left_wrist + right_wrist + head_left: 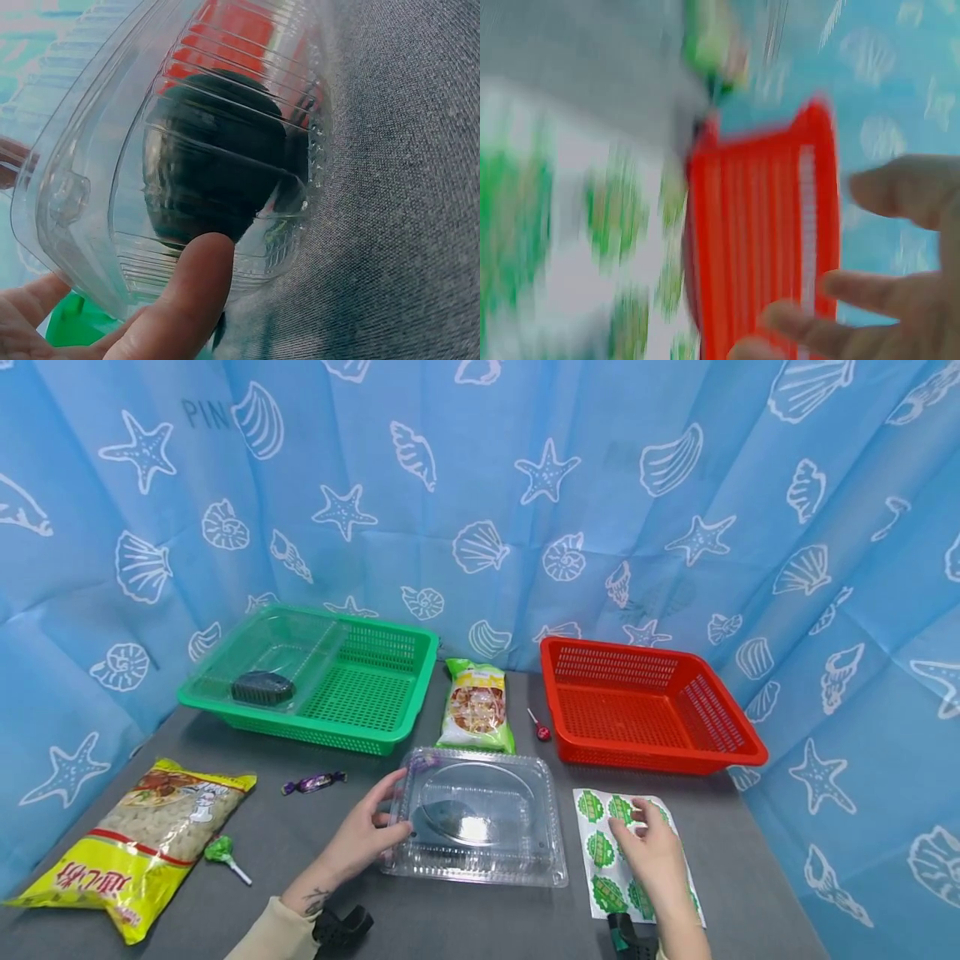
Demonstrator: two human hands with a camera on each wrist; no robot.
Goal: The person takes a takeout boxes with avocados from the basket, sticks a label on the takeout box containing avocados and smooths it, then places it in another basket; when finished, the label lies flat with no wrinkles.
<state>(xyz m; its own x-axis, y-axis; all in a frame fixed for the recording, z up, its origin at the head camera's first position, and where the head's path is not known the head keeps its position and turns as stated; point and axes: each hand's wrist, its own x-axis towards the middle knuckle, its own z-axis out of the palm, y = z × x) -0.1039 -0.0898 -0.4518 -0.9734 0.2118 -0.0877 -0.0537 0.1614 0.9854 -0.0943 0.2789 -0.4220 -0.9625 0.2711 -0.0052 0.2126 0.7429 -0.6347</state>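
Observation:
A clear plastic clamshell box (480, 814) lies closed on the grey table, with a dark rounded object (217, 154) inside it. My left hand (371, 822) grips the box at its left side. In the left wrist view the thumb (191, 292) lies against the ribbed wall, while other fingers reach round toward the rim. Over the sheet of green round stickers (602, 852), to the right of the box, hovers my right hand (651, 852), its fingers apart and holding nothing. The right wrist view is blurred.
At the back left, a green basket (386, 739) holds another clear box (300, 639). A red basket (645, 752) stands back right. Between them are a green snack bag (476, 706) and a red lollipop (542, 729). Leftward lie a yellow bag (142, 835), a green lollipop (221, 852) and a purple-wrapped candy (315, 782).

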